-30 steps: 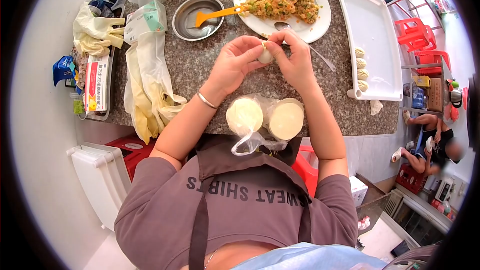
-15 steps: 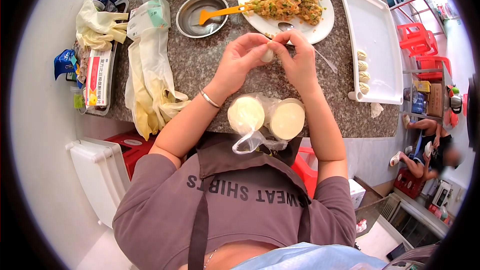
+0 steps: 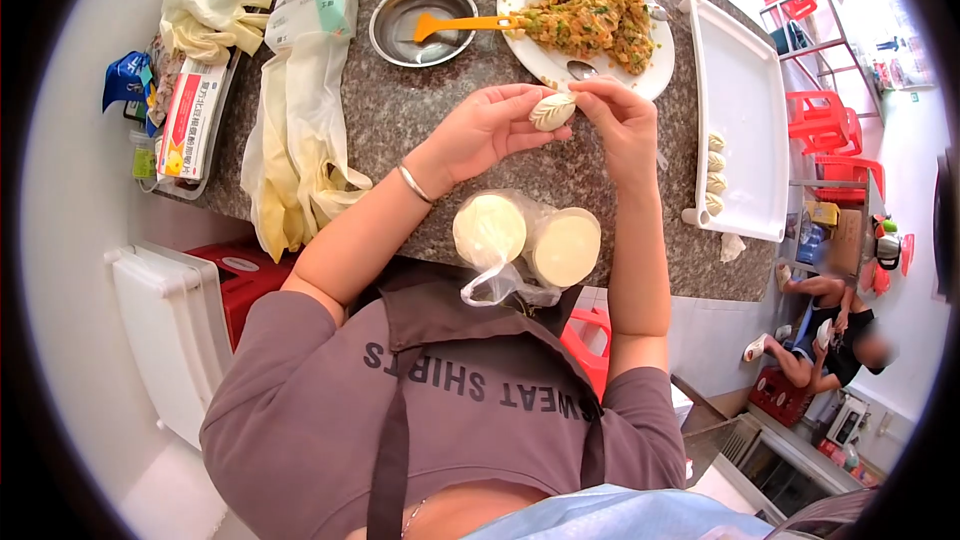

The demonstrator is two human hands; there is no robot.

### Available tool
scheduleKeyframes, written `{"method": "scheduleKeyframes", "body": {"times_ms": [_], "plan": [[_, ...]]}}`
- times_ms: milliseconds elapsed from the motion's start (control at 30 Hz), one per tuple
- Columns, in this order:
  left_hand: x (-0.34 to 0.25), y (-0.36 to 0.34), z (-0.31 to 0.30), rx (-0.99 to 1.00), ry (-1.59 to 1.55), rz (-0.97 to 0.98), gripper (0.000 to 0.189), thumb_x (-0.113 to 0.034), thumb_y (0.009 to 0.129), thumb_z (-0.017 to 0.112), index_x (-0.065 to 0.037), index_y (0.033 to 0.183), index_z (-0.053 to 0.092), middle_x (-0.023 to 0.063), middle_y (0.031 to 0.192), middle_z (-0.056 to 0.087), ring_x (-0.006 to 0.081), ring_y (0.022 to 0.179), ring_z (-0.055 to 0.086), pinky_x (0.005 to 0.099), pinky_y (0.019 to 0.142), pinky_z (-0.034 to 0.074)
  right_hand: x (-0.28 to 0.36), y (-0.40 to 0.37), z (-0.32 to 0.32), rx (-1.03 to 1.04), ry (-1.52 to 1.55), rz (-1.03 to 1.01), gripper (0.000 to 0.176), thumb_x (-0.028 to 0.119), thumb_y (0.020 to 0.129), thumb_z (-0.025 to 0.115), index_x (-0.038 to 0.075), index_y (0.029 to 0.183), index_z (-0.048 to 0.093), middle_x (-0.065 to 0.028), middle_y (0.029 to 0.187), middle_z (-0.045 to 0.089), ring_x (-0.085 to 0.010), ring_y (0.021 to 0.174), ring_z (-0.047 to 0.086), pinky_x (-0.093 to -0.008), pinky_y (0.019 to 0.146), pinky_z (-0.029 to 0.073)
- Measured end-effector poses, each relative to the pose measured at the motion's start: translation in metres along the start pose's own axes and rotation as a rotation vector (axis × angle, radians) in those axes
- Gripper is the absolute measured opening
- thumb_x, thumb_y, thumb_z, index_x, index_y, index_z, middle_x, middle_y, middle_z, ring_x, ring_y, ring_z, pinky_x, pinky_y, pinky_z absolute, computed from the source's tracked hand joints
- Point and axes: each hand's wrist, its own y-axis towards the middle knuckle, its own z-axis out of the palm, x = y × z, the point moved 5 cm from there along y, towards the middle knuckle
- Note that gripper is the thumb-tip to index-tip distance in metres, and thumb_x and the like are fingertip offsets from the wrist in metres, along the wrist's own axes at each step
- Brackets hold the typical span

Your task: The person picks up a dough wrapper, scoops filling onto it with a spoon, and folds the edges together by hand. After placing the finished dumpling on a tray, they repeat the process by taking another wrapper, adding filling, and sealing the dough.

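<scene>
A pleated, leaf-shaped dumpling (image 3: pixel 552 112) is held over the stone counter between my two hands. My left hand (image 3: pixel 490 130) is closed on it, with the thumb on top and the fingers below. At its right-hand tip, my right hand (image 3: pixel 618 122) pinches the dough between thumb and forefinger. Just beyond my hands lies a white plate (image 3: pixel 664 62) heaped with chopped filling (image 3: pixel 590 15); a metal spoon (image 3: pixel 581 70) rests at its near rim. Between my forearms sit two stacks of round dough wrappers (image 3: pixel 489 228) in a clear plastic bag (image 3: pixel 497 285).
To the right, a white tray (image 3: pixel 745 130) carries several pleated dumplings (image 3: pixel 716 176). An orange spatula (image 3: pixel 455 27) spans a metal bowl (image 3: pixel 390 35) and the plate. Plastic gloves (image 3: pixel 290 160) and a box (image 3: pixel 192 125) lie left. Another person (image 3: pixel 850 340) sits at far right.
The dumpling has turned so its pleated face shows. My left hand has opened out beneath it, and my right hand has shifted slightly right. The whole view has tilted a little.
</scene>
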Motion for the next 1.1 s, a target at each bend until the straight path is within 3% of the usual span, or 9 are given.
{"method": "scheduleKeyframes", "body": {"times_ms": [233,333,433,533,600,800,867,1000,1100], "plan": [[-0.001,-0.003,-0.003,0.019,-0.067,-0.043,0.040,-0.021,0.102,0.050,0.006,0.132,0.050,0.0184,0.122,0.062,0.0281,0.107,0.067,0.0304,0.089,0.059,-0.010,0.001,-0.005,-0.056,-0.066,-0.068,0.012,-0.004,0.085,0.069,-0.004,0.097,0.069,-0.0087,0.098,0.067,-0.0151,0.093,0.060,-0.0288,0.085,0.047],[-0.004,-0.004,-0.002,0.001,-0.027,-0.019,0.042,-0.023,0.102,0.052,0.003,0.135,0.049,0.0176,0.123,0.062,0.0258,0.106,0.067,0.0307,0.087,0.059,-0.001,0.002,-0.002,-0.030,-0.137,-0.075,0.026,0.001,0.079,0.076,-0.002,0.103,0.069,-0.0090,0.103,0.068,-0.0167,0.097,0.061,-0.0315,0.090,0.048],[-0.005,-0.005,0.001,-0.108,0.159,-0.001,0.044,-0.024,0.102,0.052,-0.001,0.139,0.046,0.0169,0.124,0.062,0.0241,0.106,0.067,0.0299,0.084,0.059,0.018,0.000,0.012,0.122,-0.369,-0.059,0.056,0.010,0.065,0.084,0.004,0.117,0.064,-0.0056,0.110,0.068,-0.0186,0.104,0.061,-0.0358,0.099,0.045],[0.001,-0.003,0.002,-0.064,0.275,0.011,0.049,-0.030,0.103,0.050,-0.004,0.143,0.040,0.0181,0.124,0.062,0.0235,0.105,0.067,0.0294,0.083,0.058,0.032,-0.006,0.018,0.246,-0.547,-0.047,0.040,0.011,0.069,0.082,0.004,0.106,0.068,-0.0072,0.106,0.070,-0.0200,0.102,0.063,-0.0366,0.095,0.047],[0.002,-0.006,0.012,0.000,0.239,-0.051,0.052,-0.033,0.103,0.048,-0.004,0.144,0.037,0.0190,0.124,0.062,0.0244,0.105,0.067,0.0301,0.085,0.058,0.045,-0.008,-0.006,0.184,-0.569,-0.029,0.034,0.012,0.072,0.081,0.006,0.104,0.070,-0.0073,0.104,0.071,-0.0204,0.101,0.064,-0.0365,0.092,0.049],[-0.001,-0.008,0.017,0.023,0.203,-0.061,0.055,-0.037,0.104,0.045,-0.003,0.146,0.033,0.0215,0.123,0.062,0.0270,0.107,0.066,0.0325,0.087,0.058,0.045,-0.007,-0.194,-0.330,-0.761,0.105,0.036,0.015,0.078,0.079,0.002,0.110,0.069,-0.0095,0.095,0.072,-0.0156,0.090,0.067,-0.0276,0.080,0.051],[-0.001,-0.008,0.019,0.024,0.247,-0.076,0.052,-0.034,0.104,0.047,-0.003,0.144,0.036,0.0206,0.122,0.062,0.0266,0.107,0.066,0.0323,0.086,0.058,0.021,-0.010,-0.239,-0.337,-0.838,0.167,0.036,0.016,0.079,0.078,0.002,0.111,0.069,-0.0089,0.094,0.072,-0.0152,0.089,0.066,-0.0278,0.079,0.052],[0.000,-0.007,0.016,0.029,0.252,-0.075,0.047,-0.030,0.103,0.049,-0.003,0.141,0.040,0.0190,0.121,0.063,0.0256,0.106,0.067,0.0322,0.086,0.058,0.001,-0.009,-0.238,-0.143,-0.684,0.417,0.028,0.015,0.085,0.073,0.003,0.110,0.070,-0.0069,0.094,0.071,-0.0136,0.088,0.064,-0.0283,0.082,0.051],[0.000,-0.007,0.013,0.035,0.267,-0.065,0.044,-0.028,0.103,0.050,-0.003,0.139,0.043,0.0174,0.121,0.064,0.0245,0.105,0.067,0.0323,0.086,0.058,0.007,-0.005,-0.240,-0.061,-0.783,0.425,0.028,0.014,0.089,0.070,0.002,0.114,0.068,-0.0045,0.102,0.070,-0.0112,0.094,0.062,-0.0263,0.087,0.049]]}}
